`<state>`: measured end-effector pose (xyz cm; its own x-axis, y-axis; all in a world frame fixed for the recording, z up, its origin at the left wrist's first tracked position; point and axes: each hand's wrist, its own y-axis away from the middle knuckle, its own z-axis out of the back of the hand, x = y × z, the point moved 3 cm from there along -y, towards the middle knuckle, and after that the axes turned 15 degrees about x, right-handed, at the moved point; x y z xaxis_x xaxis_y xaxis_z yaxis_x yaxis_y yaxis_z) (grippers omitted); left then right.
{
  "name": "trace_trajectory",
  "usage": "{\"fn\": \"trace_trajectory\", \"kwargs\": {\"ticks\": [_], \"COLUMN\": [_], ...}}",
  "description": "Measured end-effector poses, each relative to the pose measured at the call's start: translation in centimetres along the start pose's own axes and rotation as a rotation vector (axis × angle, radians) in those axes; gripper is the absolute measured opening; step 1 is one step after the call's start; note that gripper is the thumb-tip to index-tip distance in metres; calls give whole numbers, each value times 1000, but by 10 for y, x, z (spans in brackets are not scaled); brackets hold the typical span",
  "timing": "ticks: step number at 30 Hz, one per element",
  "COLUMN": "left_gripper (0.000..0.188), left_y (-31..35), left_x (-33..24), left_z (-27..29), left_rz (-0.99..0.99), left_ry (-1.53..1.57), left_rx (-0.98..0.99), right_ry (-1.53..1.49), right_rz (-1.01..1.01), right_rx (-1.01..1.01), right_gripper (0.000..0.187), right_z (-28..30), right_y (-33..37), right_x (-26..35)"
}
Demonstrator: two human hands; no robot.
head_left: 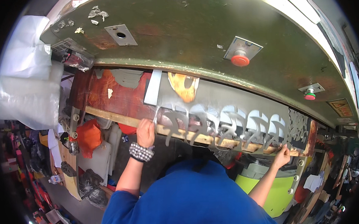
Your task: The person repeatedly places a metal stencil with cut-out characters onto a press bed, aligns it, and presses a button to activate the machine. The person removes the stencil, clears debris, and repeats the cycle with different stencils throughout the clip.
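**Both hands on a cut grey sheet at the press bed**

Left hand [145, 132]: closed over the near edge of the grey sheet [227, 110], fingers curled round the edge where the sheet lies on the wooden strip [119, 119]. A checked band [141, 152] sits on the wrist just below the grip. Left of this grip: an orange bag [88, 136] lower down, and a bundle of clear plastic film [26, 86] further out and higher.

The sheet runs rightward from the left grip to the right one, spanning the gap between the hands. It lies flat on the bed, above and beyond both hands, partly tucked under the green machine head [184, 39]. A row of repeated curved cut-outs [228, 124] runs along its near edge, between the two grips. A yellow-brown patch [184, 87] shows on the sheet up and right of the left grip.

Right hand [282, 155]: fingertips pinched on the sheet's near edge at its far right end. How tightly it grips, cannot tell; the fingers are small in view.

Above the right grip, on the machine head: a red push button [240, 60] and a smaller one [309, 95] further right.
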<state>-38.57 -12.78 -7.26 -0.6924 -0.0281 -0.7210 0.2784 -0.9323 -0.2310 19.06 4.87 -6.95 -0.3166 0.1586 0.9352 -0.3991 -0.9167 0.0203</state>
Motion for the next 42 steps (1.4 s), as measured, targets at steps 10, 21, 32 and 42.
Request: {"fn": "trace_trajectory", "kwargs": {"ticks": [10,21,32,42], "left_gripper": [21,18,22,20], "left_y": [-18,0,-23,-33], "left_x": [-35,-62,-48,-37], "left_z": [11,15,-7,-12], "left_rz": [180,208,159,85], "left_ry": [-112,-89,-278,-272], "left_rx": [-112,59,-24,-66], "right_ry": [354,-350,-873,-733], "right_rz": [733,143,-141,-43], "right_rx": [992,1261,1134,1029], "right_gripper": [90,105,105,93], "right_z": [-300,-264,-223,-189], "right_y": [184,224,197,189], "right_x": [149,166,157,137]}}
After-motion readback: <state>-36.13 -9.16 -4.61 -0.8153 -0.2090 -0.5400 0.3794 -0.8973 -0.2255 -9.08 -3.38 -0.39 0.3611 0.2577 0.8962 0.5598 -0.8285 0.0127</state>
